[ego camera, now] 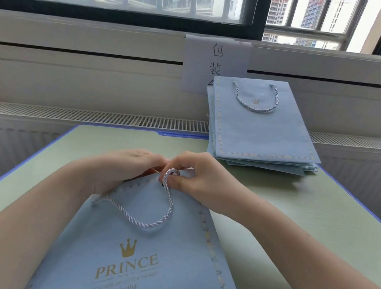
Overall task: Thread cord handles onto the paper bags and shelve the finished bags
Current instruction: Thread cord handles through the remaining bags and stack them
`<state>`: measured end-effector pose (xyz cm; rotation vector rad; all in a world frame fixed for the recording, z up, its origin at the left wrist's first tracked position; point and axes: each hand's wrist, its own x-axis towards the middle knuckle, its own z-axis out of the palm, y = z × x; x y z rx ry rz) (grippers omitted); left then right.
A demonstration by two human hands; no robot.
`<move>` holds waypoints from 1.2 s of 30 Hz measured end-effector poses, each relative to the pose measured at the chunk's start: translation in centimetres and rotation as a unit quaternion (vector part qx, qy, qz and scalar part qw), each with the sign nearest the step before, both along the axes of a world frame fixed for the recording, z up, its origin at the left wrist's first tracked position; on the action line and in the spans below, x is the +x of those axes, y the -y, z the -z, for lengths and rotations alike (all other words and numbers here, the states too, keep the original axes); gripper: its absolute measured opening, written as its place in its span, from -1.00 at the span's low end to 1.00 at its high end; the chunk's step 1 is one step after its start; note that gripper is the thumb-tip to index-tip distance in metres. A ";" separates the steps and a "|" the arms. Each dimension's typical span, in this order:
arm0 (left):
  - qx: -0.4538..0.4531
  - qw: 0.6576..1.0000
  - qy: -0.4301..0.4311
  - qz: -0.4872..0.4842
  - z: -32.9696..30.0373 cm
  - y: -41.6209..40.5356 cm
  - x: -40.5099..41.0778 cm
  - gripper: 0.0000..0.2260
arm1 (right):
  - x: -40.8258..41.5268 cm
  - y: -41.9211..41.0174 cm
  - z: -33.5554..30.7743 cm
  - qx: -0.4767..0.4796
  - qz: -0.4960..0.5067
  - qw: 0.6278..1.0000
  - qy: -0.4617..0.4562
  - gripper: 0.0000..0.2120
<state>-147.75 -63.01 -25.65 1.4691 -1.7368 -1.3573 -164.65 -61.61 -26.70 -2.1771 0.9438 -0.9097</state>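
A light-blue paper bag (141,254) with a gold crown and "PRINCE" lettering lies flat on the green table (294,230) in front of me. A silver-white twisted cord (150,224) loops across its upper part, one end at a hole near the bag's left top edge. My right hand (202,177) pinches the cord's other end at the bag's top edge, by a dark hole. My left hand (120,169) grips the bag's top edge beside it, fingers curled over the paper.
A stack of several blue bags (263,134) lies at the table's far right, the top one with a cord handle fitted. Behind it a paper sign (216,58) hangs on the wall below the window. A radiator grille (91,114) runs along the table's far edge.
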 end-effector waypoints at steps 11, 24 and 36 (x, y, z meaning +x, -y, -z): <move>0.040 0.998 -0.048 -0.006 -0.4 -0.3 0.2 -0.52 | -0.4 -0.4 -0.9 0.048 -0.039 0.998 0.026 -0.94; 0.008 0.999 -0.031 -0.017 0.1 0.5 0.2 -0.50 | -1.0 -0.2 -0.8 0.108 -0.014 0.994 0.008 -0.86; 0.026 0.992 -0.125 0.002 0.3 -0.3 -0.5 -0.44 | -1.1 -0.7 -1.7 0.119 -0.074 0.989 0.039 -0.87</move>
